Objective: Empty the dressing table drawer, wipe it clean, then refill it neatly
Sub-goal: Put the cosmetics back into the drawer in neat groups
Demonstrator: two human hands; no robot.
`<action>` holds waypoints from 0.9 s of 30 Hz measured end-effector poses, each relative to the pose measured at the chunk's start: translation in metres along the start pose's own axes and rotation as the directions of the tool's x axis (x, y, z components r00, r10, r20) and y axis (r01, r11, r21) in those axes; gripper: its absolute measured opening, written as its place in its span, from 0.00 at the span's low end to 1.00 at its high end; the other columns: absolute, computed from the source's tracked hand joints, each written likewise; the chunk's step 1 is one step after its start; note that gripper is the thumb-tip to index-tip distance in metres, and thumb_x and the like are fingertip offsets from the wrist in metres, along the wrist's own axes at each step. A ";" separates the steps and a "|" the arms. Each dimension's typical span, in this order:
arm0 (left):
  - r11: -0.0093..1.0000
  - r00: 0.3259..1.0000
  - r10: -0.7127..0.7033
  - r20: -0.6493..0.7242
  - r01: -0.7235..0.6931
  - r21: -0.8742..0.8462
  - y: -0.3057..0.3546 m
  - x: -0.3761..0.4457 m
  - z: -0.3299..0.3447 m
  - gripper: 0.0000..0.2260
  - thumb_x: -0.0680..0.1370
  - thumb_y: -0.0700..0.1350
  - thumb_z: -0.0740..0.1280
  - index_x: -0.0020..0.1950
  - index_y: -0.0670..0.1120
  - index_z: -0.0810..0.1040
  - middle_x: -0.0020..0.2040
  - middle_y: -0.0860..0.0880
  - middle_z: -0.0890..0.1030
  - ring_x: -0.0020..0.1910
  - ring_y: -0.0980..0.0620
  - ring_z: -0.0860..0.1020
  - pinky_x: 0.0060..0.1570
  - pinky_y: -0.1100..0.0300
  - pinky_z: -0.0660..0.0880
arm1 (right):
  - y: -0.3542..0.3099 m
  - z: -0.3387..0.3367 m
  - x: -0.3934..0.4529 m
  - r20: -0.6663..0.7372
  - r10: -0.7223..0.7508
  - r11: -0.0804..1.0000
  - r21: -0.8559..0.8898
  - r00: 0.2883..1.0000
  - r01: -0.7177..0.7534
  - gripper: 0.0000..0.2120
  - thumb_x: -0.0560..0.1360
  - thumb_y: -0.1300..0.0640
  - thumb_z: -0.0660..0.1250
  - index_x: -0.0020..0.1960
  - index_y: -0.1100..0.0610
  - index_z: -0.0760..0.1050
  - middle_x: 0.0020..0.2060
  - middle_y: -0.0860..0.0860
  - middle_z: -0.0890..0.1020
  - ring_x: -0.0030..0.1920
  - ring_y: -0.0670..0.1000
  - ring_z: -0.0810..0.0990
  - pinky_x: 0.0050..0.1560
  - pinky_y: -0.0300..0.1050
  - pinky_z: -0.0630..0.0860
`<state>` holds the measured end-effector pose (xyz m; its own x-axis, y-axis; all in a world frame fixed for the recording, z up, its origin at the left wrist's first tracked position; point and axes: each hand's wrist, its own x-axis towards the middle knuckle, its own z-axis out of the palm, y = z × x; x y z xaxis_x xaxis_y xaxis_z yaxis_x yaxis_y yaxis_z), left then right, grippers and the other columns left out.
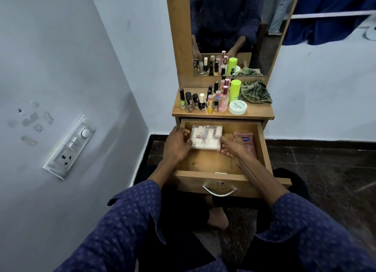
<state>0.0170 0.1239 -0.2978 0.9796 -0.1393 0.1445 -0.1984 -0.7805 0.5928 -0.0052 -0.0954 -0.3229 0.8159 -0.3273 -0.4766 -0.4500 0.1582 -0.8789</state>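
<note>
The wooden drawer (203,164) of the dressing table stands pulled out. A clear plastic box (206,137) of small white and pink tubes sits at its back left. My left hand (177,142) grips the box's left edge, and my right hand (234,148) holds its front right corner. A pink tube (247,142) lies along the drawer's right side, next to my right hand. On the tabletop (258,110) stand several nail polish bottles (195,100), a lime green bottle (235,90), a white round jar (238,107) and a crumpled green cloth (255,91).
A mirror (234,27) rises behind the tabletop. A white wall with a switchboard (69,147) is close on the left. The drawer front carries a metal handle (219,191). My knees and a bare foot (217,218) are under the drawer on the dark floor.
</note>
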 end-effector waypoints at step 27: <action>0.999 0.999 0.035 0.002 -0.035 0.028 -0.008 0.001 0.015 0.18 0.74 0.39 0.75 0.63 0.45 0.80 0.61 0.49 0.75 0.57 0.48 0.78 0.56 0.50 0.81 | 0.001 0.015 -0.005 0.147 -0.322 0.655 -0.678 0.935 0.333 0.09 0.79 0.54 0.72 0.56 0.55 0.88 0.48 0.52 0.89 0.43 0.50 0.83 0.34 0.37 0.70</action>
<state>0.0200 0.1211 -0.3144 0.9722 -0.1678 0.1635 -0.2317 -0.7921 0.5647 -0.0048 -0.0798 -0.3215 0.9615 -0.2196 -0.1651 -0.2696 -0.6374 -0.7219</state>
